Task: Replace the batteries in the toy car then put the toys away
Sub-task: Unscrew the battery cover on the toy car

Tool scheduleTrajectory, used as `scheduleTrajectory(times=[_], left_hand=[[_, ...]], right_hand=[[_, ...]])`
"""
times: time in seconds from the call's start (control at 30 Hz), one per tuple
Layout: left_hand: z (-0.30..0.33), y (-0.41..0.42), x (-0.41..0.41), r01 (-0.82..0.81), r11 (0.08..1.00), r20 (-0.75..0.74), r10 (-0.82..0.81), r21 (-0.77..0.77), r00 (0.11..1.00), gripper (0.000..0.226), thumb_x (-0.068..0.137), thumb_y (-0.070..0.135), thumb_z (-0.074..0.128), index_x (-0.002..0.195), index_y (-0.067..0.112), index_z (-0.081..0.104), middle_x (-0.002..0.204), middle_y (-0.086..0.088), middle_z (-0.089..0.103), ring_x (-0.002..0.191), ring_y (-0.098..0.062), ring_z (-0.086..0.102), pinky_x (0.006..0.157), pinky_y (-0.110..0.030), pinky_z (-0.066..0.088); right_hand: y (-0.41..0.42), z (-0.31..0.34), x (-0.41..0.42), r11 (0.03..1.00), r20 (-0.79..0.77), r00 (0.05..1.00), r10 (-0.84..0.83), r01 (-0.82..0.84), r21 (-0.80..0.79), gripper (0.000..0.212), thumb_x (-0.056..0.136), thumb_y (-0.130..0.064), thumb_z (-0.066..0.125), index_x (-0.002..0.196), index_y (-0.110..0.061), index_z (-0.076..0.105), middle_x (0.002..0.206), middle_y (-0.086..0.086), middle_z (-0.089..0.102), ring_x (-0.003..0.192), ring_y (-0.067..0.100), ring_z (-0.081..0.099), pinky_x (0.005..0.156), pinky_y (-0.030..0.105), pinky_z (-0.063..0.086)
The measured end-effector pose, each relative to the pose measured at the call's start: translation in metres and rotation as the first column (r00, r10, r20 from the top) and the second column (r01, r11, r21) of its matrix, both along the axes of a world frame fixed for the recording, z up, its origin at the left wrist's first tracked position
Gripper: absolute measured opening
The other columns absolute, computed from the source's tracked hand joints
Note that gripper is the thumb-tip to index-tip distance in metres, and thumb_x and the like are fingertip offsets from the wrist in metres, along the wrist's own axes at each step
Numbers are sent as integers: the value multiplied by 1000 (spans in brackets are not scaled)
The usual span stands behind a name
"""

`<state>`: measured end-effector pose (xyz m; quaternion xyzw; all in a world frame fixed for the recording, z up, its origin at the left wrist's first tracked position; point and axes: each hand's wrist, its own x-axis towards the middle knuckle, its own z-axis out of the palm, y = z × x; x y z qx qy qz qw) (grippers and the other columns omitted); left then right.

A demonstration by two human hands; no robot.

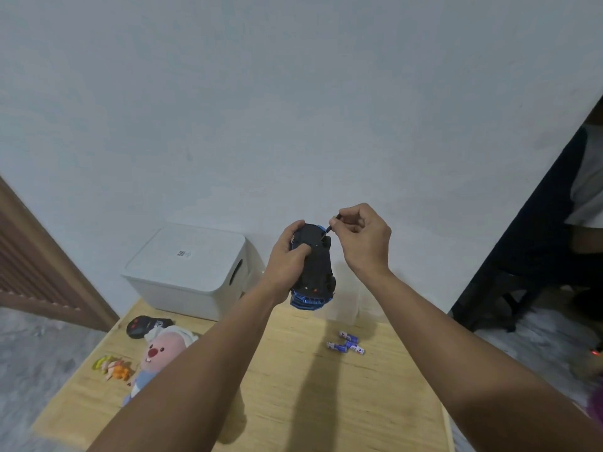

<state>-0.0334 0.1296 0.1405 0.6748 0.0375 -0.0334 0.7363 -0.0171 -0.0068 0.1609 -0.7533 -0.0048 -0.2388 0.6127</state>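
My left hand (288, 256) grips a blue toy car (316, 272) held up above the table with its black underside facing me. My right hand (362, 236) pinches a small dark screwdriver (331, 225), whose tip rests on the car's underside near the far end. Several blue batteries (346, 343) lie loose on the wooden table (293, 386) below the car. A black remote control (146, 325), a pink plush toy (160, 353) and a small colourful toy (112, 367) lie at the table's left side.
A white lidded storage box (192, 272) stands at the back of the table against the pale wall. A brown door (39, 265) is at the left. At the right sits a person in dark clothing (554, 230). Grey floor surrounds the table.
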Motion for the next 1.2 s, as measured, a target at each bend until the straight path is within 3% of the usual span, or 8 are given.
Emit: scheduleTrajectory(times=[0.17, 0.3, 0.67, 0.9, 1.07, 1.2], left_hand=[[-1, -3, 2, -1, 1000, -6, 1, 7, 1000, 47, 92, 5, 47, 131, 32, 48, 118, -4, 57, 94, -27, 63, 71, -36, 58], [-2, -4, 3, -16, 1000, -15, 17, 9, 1000, 47, 93, 5, 47, 131, 32, 48, 116, -3, 57, 96, -27, 62, 78, -40, 59], [3, -8, 1, -20, 1000, -18, 20, 9, 1000, 46, 93, 6, 46, 129, 34, 49, 115, -6, 57, 92, -26, 63, 68, -35, 59], [0, -7, 1, -22, 1000, -38, 22, 1, 999, 46, 92, 7, 48, 129, 35, 49, 119, -8, 58, 99, -32, 64, 74, -40, 60], [1, -9, 0, -26, 1000, -34, 26, -7, 999, 45, 92, 6, 48, 127, 36, 51, 117, -7, 58, 96, -29, 63, 69, -35, 59], [1, -9, 0, -23, 1000, -44, 22, -19, 999, 46, 93, 6, 48, 129, 34, 50, 117, -9, 58, 92, -28, 64, 65, -33, 57]], right_hand=[[-2, -1, 4, 1000, 3, 1000, 10, -10, -27, 12, 80, -6, 73, 86, -10, 64, 76, -10, 67, 67, 3, 66, 70, 20, 55], [-2, -1, 3, 998, 17, 998, 54, -53, -43, 14, 81, -2, 70, 86, -14, 63, 80, -6, 69, 72, 7, 67, 71, 16, 54], [-2, 9, 3, 997, 16, 997, 77, -76, -32, 16, 77, -8, 76, 83, -16, 64, 77, -6, 66, 69, 6, 62, 63, 13, 50], [-3, 9, 4, 989, -33, 989, 145, -145, -3, 19, 83, 2, 66, 94, -12, 70, 90, 0, 73, 83, 7, 70, 73, 14, 53], [-1, 9, 3, 994, -21, 994, 106, -106, 30, 15, 78, -6, 75, 90, -15, 73, 82, -6, 70, 71, 3, 64, 69, 12, 50], [-2, 10, 6, 996, -30, 995, 94, -94, 11, 20, 81, -2, 69, 93, -18, 67, 82, -1, 69, 71, 5, 65, 66, 15, 53]])
